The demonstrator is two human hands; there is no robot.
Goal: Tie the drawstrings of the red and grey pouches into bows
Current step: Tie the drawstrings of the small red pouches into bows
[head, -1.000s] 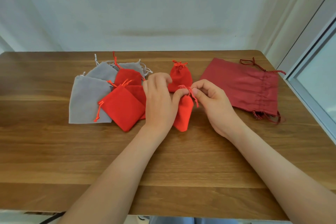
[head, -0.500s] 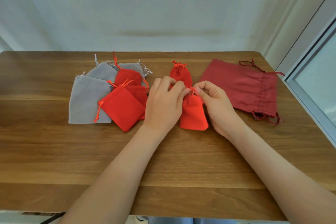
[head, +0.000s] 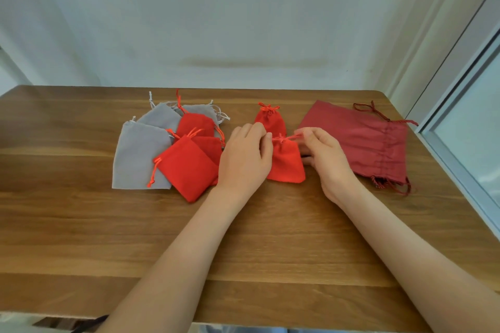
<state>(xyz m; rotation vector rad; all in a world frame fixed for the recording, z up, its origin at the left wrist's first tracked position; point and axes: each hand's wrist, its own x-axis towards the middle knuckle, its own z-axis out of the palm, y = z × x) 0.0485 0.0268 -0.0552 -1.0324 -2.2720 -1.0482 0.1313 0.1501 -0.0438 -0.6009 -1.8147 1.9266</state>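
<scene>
At frame centre, between the left hand (head: 244,159) and the right hand (head: 324,157), a small bright-red fabric pouch (head: 286,163) lies on the brown wooden table (head: 243,251); the left pinches its gathered neck, the right its thin red drawstring (head: 287,139).

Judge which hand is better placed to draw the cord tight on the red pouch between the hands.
Right. The right hand pinches the drawstring, which stretches rightward from the neck of the red pouch. The left hand has its fingertips at the neck, so it seems better suited to steadying.
</scene>
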